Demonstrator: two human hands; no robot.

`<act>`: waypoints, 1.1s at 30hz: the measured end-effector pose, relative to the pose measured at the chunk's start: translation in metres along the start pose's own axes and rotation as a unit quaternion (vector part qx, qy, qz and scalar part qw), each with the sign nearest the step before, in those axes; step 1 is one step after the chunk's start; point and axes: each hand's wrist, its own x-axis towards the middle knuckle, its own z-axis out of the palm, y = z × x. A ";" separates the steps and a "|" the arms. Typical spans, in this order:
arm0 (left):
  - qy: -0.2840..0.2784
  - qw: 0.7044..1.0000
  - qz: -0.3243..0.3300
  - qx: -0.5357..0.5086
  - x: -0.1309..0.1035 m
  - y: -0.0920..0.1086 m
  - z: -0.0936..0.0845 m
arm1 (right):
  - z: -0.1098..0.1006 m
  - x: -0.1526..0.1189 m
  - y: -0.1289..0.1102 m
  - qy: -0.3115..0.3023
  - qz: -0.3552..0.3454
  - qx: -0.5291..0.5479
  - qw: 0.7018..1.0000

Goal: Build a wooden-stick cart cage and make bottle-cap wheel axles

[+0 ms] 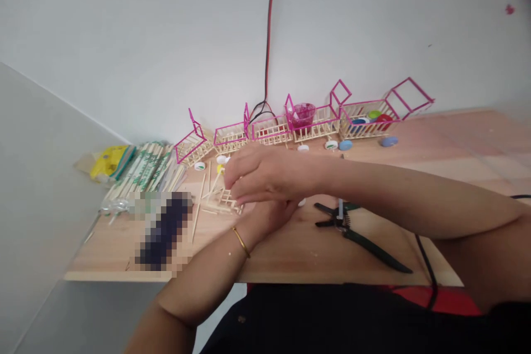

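My right hand (265,172) reaches across from the right, its fingers curled and pointing down over a small frame of pale wooden sticks (229,199). Whatever its fingertips grip is hidden behind the hand. Beneath it my left hand (279,215), with a gold bangle at the wrist, is mostly covered, its fingers out of sight. Loose thin sticks (199,207) lie just left of the frame. Close by are a yellow bottle cap (220,168) and a white cap (222,159).
Stick carts with magenta rails (236,137) line the wall, one holding a magenta cup (303,116), another coloured caps (373,115). Dark-handled cutters (373,250) lie right. Wrapped chopsticks (139,168), a yellow packet (110,162) and a blurred dark object (164,232) are left.
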 end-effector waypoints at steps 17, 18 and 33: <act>-0.039 0.998 0.039 -0.001 0.013 0.017 -0.015 | -0.006 -0.171 -0.052 0.017 0.531 -0.045 0.846; -0.039 0.999 0.036 -0.001 0.013 0.018 -0.016 | -0.003 -0.179 -0.050 -0.002 0.561 -0.066 0.825; -0.043 0.998 0.038 -0.021 0.015 0.019 -0.017 | 0.014 -0.214 -0.043 -0.085 0.634 -0.024 0.768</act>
